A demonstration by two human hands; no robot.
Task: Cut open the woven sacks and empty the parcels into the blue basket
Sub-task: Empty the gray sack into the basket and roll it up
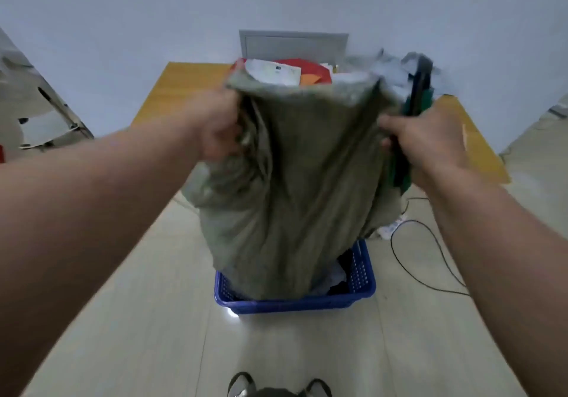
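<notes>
Sack (295,181) hangs upended, mouth down in the blue basket (295,304). Left hand (219,133) grips bunched cloth; right hand (427,141) grips the other corner plus a dark green tool (419,95). Cloth is soft and floppy, prob. light: hold by corners. Table (184,89) edge close behind; floor (138,319) open at both sides.

The woven sack (295,187) bunched under the fingers (388,126) looked matt and coarse — dull grey-green cloth, heavily creased. Below the fingers, the blue basket (362,276) was glossy perforated plastic. The floor (415,335) beneath was smooth, pale tile with a faint sheen — the tabletop (184,86) beyond the fingers looked like smooth yellow wood.
</notes>
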